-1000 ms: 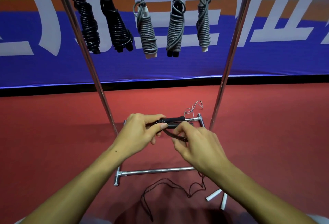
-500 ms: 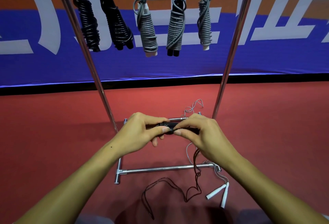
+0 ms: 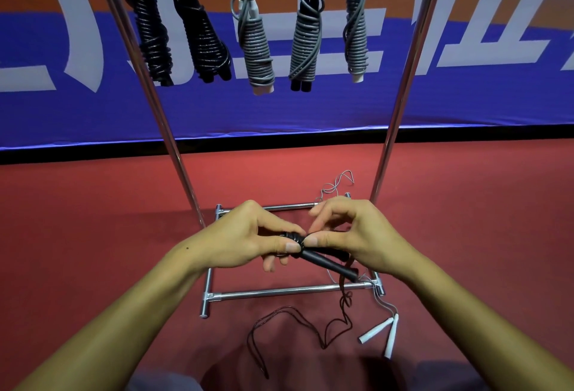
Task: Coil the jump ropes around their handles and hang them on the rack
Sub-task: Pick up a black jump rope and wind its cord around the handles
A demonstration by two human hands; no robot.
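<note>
With the left hand (image 3: 245,241) gripping the black handles (image 3: 323,258) above the rack's base bar (image 3: 289,291) and right-hand fingers (image 3: 316,240) pinching the rope (image 3: 344,303), the few turns could spring loose if tension drops.

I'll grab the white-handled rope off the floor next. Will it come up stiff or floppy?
Probably floppy: the thin grey cord lies in loose squiggles. The white handles look rigid and light, and being round, they might roll if nudged.
</note>
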